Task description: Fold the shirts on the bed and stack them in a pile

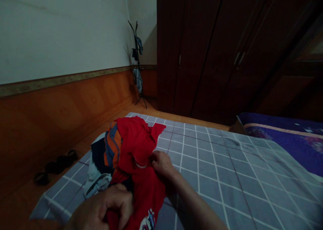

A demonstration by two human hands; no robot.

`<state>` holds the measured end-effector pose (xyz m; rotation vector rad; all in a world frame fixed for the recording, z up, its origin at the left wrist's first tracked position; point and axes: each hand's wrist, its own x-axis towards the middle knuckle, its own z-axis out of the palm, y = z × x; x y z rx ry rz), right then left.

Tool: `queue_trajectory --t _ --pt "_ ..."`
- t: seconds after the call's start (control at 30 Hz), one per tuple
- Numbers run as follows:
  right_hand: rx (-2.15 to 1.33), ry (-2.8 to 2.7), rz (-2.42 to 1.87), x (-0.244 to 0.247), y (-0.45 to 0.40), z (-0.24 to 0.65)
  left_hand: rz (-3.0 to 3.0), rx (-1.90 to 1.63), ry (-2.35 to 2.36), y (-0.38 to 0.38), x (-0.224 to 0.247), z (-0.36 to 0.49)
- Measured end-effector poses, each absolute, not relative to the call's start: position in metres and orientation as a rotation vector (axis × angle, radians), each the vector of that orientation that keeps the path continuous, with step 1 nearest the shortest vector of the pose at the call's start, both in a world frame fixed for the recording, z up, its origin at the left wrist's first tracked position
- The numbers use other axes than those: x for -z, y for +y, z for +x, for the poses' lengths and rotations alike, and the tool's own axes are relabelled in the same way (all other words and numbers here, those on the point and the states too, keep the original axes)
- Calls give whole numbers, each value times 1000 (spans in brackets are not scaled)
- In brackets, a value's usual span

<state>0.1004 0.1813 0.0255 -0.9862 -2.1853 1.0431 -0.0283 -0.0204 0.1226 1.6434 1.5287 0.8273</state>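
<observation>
A red shirt (148, 183) with a printed patch near its lower end stretches from the clothes pile toward me. My left hand (111, 206), low in the view, is closed on a fold of the red cloth. Farther up, my right hand (163, 162) has its fingers curled on the shirt's right edge, close to what looks like the collar. Beneath and left of the red cloth lie an orange and blue-grey garment (113, 144), a dark navy piece (99, 155) and a pale garment (98, 184).
The pile rests on a grey checked sheet (209, 162). A purple bedspread (285, 135) lies at the right. Behind stand a dark wardrobe (202, 55) and a coat stand (137, 55) with things hung on it. Dark objects (59, 164) are on the floor at left.
</observation>
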Motion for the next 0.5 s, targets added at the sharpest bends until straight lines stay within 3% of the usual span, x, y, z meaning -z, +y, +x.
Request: queue_trajectory --t 0.13,0.3,0.4,0.5 --pt "-1044 -1937 -1201 -52 199 150 1608 -1070 1366 16 -158 -52" --pt "-1035 -1311 -1373 -129 198 303 1565 -1613 1171 105 -228 -44" --pt "-935 -1078 -1300 -144 149 376 1762 -1649 1029 173 -251 -15" --pt "-733 -1216 -1257 -120 88 384 1964 -1534 1008 242 -242 20"
